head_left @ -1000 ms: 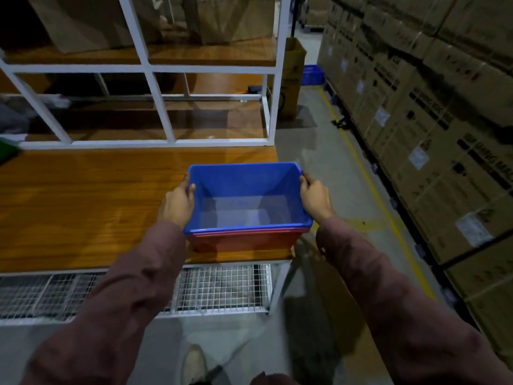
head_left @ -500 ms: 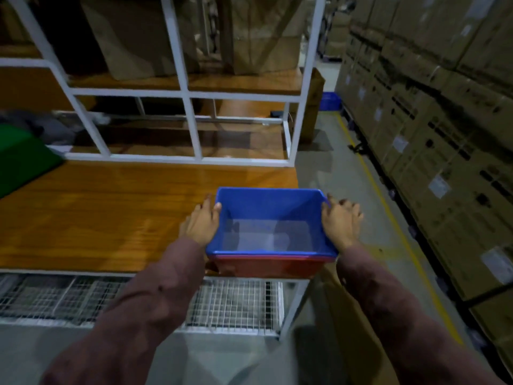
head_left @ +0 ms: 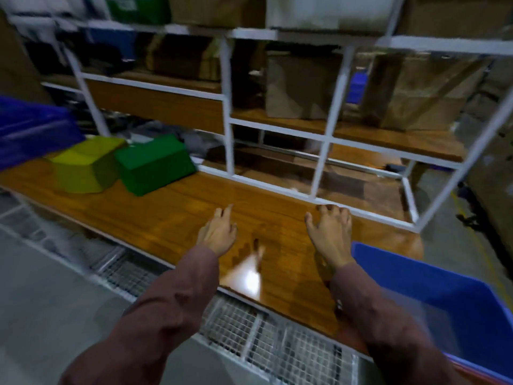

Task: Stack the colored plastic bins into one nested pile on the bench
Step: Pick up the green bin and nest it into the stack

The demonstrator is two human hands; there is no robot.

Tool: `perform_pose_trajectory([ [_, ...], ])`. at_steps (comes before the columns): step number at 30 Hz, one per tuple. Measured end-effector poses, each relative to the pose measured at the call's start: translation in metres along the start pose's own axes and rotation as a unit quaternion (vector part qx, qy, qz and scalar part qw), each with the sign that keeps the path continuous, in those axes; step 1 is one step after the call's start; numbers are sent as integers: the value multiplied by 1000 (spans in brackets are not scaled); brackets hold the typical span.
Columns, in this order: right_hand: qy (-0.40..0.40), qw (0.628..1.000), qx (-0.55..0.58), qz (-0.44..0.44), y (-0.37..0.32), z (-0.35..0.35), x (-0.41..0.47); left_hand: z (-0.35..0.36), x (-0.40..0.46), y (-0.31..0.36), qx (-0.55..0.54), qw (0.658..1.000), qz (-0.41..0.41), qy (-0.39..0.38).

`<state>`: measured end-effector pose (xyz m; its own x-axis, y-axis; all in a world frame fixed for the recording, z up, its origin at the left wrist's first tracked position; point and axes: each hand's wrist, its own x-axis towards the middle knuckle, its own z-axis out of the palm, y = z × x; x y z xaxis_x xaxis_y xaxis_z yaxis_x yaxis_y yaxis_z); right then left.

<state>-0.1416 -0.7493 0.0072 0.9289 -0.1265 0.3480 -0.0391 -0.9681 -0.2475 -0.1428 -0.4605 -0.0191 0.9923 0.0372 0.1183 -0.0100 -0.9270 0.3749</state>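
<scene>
Starting at the far left, a dark blue bin [head_left: 30,129] enters from the picture's edge, blurred, its footing on the table [head_left: 172,215] not discernible. Just to its right sits a yellow bin [head_left: 83,168], upside down on the wooden surface, and touching or very nearly touching it on the right is a green bin [head_left: 154,163], also inverted and set at an angle. Behind them stands a white metal rack [head_left: 229,129] with wooden shelves carrying brown cardboard boxes [head_left: 301,84].

Toward the middle, the left hand [head_left: 218,232] is held above bare wood, fingers loosely extended and apart, gripping nothing. A bright glare patch lies on the table between the two forearms. The right hand [head_left: 330,232] is likewise empty, fingers spread and curled slightly downward over the table near the rack's lower rail (whether either hand touches the wood cannot be told). Both arms wear maroon sleeves [head_left: 166,312].

At the lower right, a blue bin [head_left: 433,287] sits upright at the table's end, partly hidden by the right forearm, well apart from the green and yellow bins. A wire mesh shelf [head_left: 266,337] runs beneath the table.
</scene>
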Motion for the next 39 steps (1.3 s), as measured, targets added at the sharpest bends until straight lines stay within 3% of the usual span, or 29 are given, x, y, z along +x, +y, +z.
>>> perform_pose_trajectory([
  [8,-81,990,63,-96,-194,75,44,-72,26,-202,-1,995,-94,40],
  [17,-164,968,124,-145,-342,173,120,-91,60,-345,-41,984,-161,61],
  [26,-216,939,255,-81,-462,282,293,-98,215,-436,-233,937,-255,47],
  [30,-255,926,277,-25,-493,316,372,-93,307,-471,-326,895,-298,56],
  [36,-379,824,409,97,-520,386,452,-49,398,-534,-429,847,-313,17],
  [39,-365,821,419,128,-515,433,455,18,411,-599,-411,866,-286,-5],
])
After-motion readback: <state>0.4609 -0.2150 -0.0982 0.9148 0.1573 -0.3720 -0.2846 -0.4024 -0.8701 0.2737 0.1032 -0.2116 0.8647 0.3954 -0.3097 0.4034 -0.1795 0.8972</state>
